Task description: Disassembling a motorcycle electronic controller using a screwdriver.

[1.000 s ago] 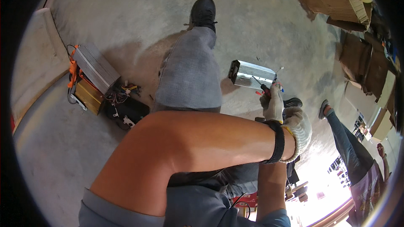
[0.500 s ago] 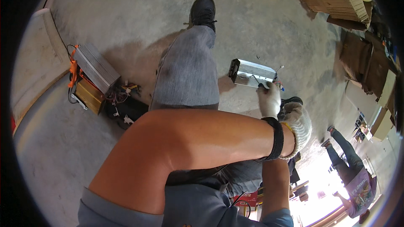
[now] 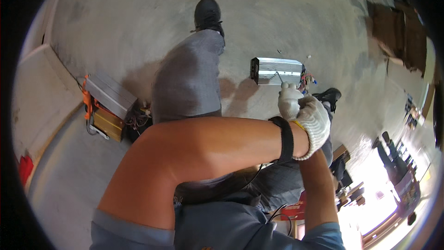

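So the ribbed silver metal box (image 3: pixel 283 65) is on blotchy grey concrete floor (image 3: pixel 286 23), long axis left-right, black end left, wires (image 3: pixel 307 80) right. My knit-gloved right hand (image 3: pixel 290 100) grips a thin-shafted tool (image 3: pixel 280 78) over it; left hand (image 3: pixel 316 122) bunched alongside, can't tell on what. Cardboard (image 3: pixel 391 34) off right.

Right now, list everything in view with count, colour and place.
Finned metal box: one, silver, right of centre
Wires: several, multicoloured, its right end
Screwdriver-like tool: one, grey, over box
Stacked boxes: two, silver and gold, left
Orange part: one, orange, stack's left
Red item: one, red, far left
Cardboard: several pieces, brown, upper right
Other person: one, dark-trousered, far right
Shoes: two, black, top and right
Trousers: one pair, grey, centre
Wristband: one, black, left wrist
Left hand: one, white-gloved, by right wrist
Right hand: one, white-gloved, on tool
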Demonstrator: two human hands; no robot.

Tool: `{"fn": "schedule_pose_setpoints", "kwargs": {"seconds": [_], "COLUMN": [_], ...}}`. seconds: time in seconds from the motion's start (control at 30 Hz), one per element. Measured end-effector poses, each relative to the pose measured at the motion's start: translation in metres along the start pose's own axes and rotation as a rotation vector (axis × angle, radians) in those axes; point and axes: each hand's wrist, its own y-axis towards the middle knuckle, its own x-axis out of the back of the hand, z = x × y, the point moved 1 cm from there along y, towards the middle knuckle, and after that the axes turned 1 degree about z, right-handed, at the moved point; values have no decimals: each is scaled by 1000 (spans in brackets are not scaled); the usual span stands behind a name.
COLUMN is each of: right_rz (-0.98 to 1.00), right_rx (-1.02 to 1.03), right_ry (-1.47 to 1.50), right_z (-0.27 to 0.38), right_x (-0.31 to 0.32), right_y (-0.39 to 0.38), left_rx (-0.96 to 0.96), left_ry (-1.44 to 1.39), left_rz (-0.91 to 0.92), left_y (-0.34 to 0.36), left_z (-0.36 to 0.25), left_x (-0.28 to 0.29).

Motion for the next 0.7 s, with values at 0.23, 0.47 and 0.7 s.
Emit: {"fn": "schedule_pose_setpoints", "kwargs": {"seconds": [0.23, 0.47, 0.7], "right_rz": [-29, 139, 129], "right_rx": [-561, -956, 33], "right_ry": [1521, 2081, 72], "right_z": [-13, -18, 23], "right_x": [33, -12, 32], "right_y": [-12, -11, -6], "left_rx": [210, -573, -611], "left_ry": [-132, 1, -197], "left_rz": [-12, 27, -79], "left_y": [6, -8, -26], "left_z": [-10, 30, 44], "left_x": [-19, -1, 23]}}
